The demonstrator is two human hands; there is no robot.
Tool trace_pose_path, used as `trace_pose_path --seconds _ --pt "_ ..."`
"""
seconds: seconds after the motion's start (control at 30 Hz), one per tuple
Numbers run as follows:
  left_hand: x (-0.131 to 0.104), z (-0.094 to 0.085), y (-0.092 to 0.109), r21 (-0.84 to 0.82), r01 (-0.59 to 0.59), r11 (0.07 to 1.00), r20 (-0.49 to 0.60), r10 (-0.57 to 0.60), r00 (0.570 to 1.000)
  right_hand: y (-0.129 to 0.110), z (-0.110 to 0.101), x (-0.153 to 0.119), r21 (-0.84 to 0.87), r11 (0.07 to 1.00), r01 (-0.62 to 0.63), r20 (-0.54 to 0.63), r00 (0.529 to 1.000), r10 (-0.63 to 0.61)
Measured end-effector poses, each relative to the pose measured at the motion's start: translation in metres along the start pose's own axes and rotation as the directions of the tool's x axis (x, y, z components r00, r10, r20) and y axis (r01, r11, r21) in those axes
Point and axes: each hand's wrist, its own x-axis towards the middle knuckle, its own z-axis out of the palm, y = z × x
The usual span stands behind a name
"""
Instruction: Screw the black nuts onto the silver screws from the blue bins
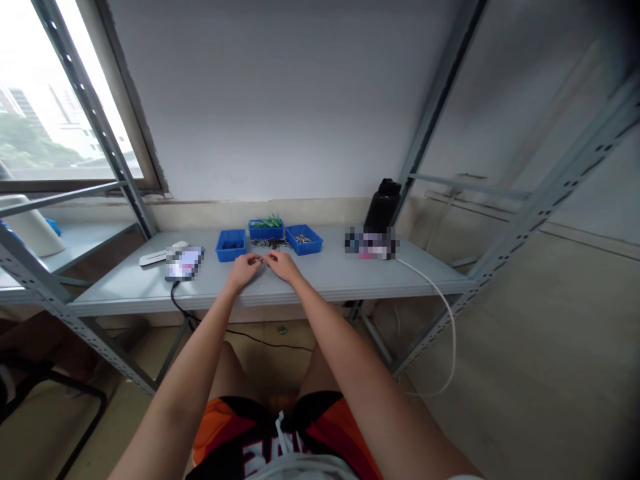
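My left hand (245, 270) and my right hand (283, 266) meet fingertip to fingertip just above the grey shelf top (330, 277). Both are closed in a pinch around something small, too tiny to name. Right behind them lies a loose pile of small dark and silvery pieces (270, 243). A blue bin (231, 256) with dark pieces stands to the left of the pile. Behind it is another blue bin (267, 233) holding green strips (267, 222). To the right, a third blue bin (307, 249) contains small silvery pieces (302, 239).
A phone (185, 263) with a black cable and a white object (153, 259) lie at the left. On the right, a black bottle (383, 205) stands behind a blurred-out device (370, 245) with a white cable (453, 320). Metal posts (435, 113) frame the shelf; a wall closes the back.
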Motion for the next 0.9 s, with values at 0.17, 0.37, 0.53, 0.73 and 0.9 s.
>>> trace_pose_path --seconds 0.17,0.37,0.53,0.73,0.9 --pt "0.000 0.002 -0.002 0.008 -0.028 1.000 0.040 0.027 0.999 0.003 0.000 0.001 -0.003 1.000 0.004 0.012 1.000 -0.004" --pt "0.001 0.002 -0.003 -0.027 -0.023 0.999 0.050 0.024 0.998 0.003 -0.001 0.002 0.009 1.000 0.007 0.025 1.000 -0.007" --pt "0.002 0.002 -0.004 -0.035 0.011 0.999 -0.006 -0.011 1.000 0.003 -0.001 0.003 0.027 0.999 -0.032 0.028 0.999 0.031" --pt "0.004 0.003 -0.009 -0.025 0.061 0.998 -0.108 -0.063 0.992 0.007 0.001 0.004 0.049 0.997 -0.063 0.000 0.998 0.063" --pt "0.005 0.004 -0.011 -0.016 0.070 0.997 -0.114 -0.071 0.991 0.009 0.000 0.005 0.085 0.994 -0.073 -0.035 0.996 0.076"
